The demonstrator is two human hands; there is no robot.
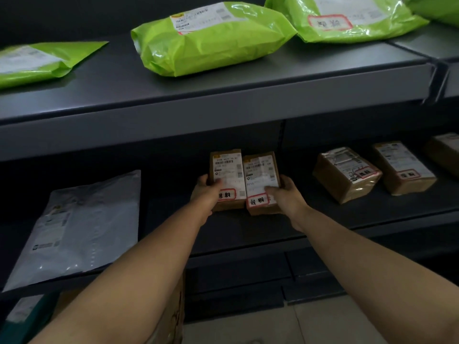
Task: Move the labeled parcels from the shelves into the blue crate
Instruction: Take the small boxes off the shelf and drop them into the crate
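On mid shelf (248, 232): grasping left box (224, 175) w/ L hand (207, 193), right box (260, 173) w/ R hand (288, 196); pickup step, apparently. Next prob. needing: lifting both clear, carrying to blue crate (unseen).

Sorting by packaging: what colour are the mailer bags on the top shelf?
Bright lime green mailer bags; clearest in the head view.

The dark upper shelf (111, 78) bears green mailers (211, 43); the lower shelf (248, 232) holds brown boxes (347, 175) and a grey mailer (82, 227).

Single head view, near shelves (223, 115), facing forward-down; recess depth unclear.
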